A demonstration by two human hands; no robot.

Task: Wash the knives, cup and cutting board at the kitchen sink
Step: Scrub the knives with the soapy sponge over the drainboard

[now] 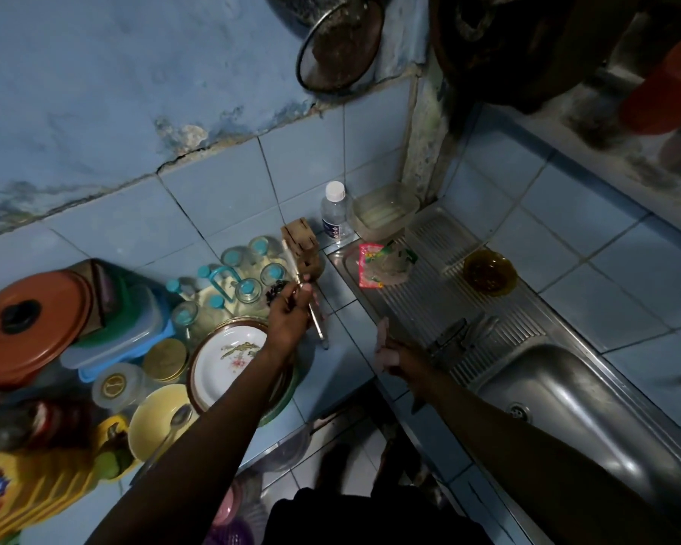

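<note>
Nearest, the right hand [386, 350] rests at the front edge of the table, just beside the sink's ribbed drainboard [429, 304]; its fingers [382, 334] look loosely straight and hold nothing that can be made out. Further in, the left hand [291, 308] has its fingers curled round a knife [317, 328], gripping it near the middle so that the metal end hangs toward the front edge of the table and the pale end points up at the wooden knife block [299, 239]. That block stands by the tiled back wall, just beyond the fingers. Under the left forearm lies a stack of plates [229, 363], with a yellow bowl [154, 422] holding a spoon nearer the front edge. Upturned glass jars [248, 289] with blue lids crowd between the plates and the wall. On the drainboard lie a pink packet [370, 269] and a brown glass bowl [488, 271]; utensils [464, 332], too dim to name, lie close to the basin [590, 418] at the table's right end. At the far corner stand a water bottle [335, 214] and a clear plastic box [384, 210].
</note>
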